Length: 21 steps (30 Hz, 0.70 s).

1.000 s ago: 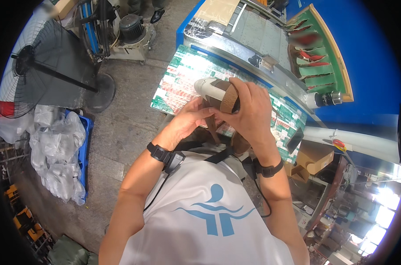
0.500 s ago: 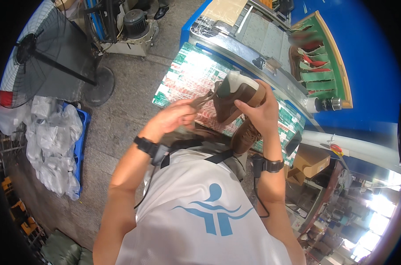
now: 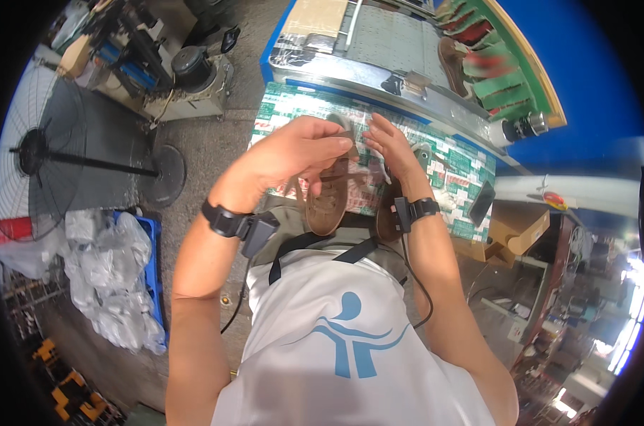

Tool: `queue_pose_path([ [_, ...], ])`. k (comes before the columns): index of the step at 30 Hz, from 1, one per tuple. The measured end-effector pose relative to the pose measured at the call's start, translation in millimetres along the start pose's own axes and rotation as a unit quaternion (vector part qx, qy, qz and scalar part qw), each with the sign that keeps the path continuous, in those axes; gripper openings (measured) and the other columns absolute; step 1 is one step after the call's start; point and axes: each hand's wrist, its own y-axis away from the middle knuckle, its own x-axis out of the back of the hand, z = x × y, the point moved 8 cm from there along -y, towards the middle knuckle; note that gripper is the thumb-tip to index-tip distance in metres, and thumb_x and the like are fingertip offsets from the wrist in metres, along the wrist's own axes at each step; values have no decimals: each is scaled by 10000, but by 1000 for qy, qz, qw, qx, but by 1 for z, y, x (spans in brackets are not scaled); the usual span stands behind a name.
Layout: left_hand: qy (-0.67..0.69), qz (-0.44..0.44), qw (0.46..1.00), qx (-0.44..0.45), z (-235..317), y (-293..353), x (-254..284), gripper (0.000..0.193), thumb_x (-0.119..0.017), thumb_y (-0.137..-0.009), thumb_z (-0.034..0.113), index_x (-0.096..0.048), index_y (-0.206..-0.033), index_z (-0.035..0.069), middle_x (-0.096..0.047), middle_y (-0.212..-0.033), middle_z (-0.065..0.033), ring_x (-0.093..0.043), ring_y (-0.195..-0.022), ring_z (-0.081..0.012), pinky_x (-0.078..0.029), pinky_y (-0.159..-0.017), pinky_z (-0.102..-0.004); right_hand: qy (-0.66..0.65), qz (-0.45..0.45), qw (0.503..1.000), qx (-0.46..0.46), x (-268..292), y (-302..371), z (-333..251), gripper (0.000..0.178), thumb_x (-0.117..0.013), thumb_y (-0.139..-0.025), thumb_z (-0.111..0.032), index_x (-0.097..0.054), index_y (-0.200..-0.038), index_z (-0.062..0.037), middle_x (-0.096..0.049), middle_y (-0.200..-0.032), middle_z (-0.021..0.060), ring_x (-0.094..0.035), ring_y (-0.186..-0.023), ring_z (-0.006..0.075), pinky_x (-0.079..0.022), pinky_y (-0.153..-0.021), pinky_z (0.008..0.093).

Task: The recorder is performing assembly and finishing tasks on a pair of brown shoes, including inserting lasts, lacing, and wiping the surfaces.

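Two brown shoes lie at the near edge of the table, toes toward me. The left shoe (image 3: 327, 206) shows its laced front beneath my left hand. The right shoe (image 3: 386, 213) is mostly covered by my right wrist. My left hand (image 3: 297, 150) is closed above the left shoe, its fingers pinching a thin brown strip (image 3: 347, 148); a blurred strip also hangs below that hand. Close by on the right, my right hand (image 3: 391, 145) has its fingers raised and apart, with nothing visible in them. Beyond it a grey-green piece (image 3: 425, 153) lies on the table.
A patterned green-and-white covering lies on the table (image 3: 272, 106). A black phone (image 3: 482, 204) lies at its right edge, near an open cardboard box (image 3: 514, 231). Behind stands a metal-topped machine (image 3: 393, 53). To the left are a floor fan (image 3: 34, 151) and plastic bags (image 3: 109, 270).
My right hand has let go of the brown shoe it held up. My left hand has moved right and forward, nearer my right hand. The view has shifted slightly.
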Motion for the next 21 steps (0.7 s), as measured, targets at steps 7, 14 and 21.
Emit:
queue_pose_path([
  [7,66,51,995,-48,-9,-56,7,333,-667,-1123,271,-774,-1178,-39,-477,-621,88,-401,-497,-28,-503,-477,-246,239,98,965,45,-35,77,48,1006,-781,-1005,-343,-202,-1774,-48,-467,-1631,284,-489,-1530,374,-448,-1216,435],
  [14,27,81,996,-5,0,-64,-1,366,-642,-1138,270,-760,-1213,-68,-408,-608,102,-368,-492,-21,-479,-470,-245,554,151,781,247,-60,94,-31,1236,-951,-817,-306,-191,-1699,109,-386,-1645,356,-434,-1537,474,-384,-1268,524],
  [21,40,96,993,-58,17,-64,-8,524,-706,-1097,329,-690,-1378,-114,-399,-612,105,-373,-497,-3,-531,-487,-229,453,162,865,143,-58,61,21,1334,-966,-787,-414,-155,-1690,139,-352,-1665,371,-372,-1554,520,-335,-1290,558],
])
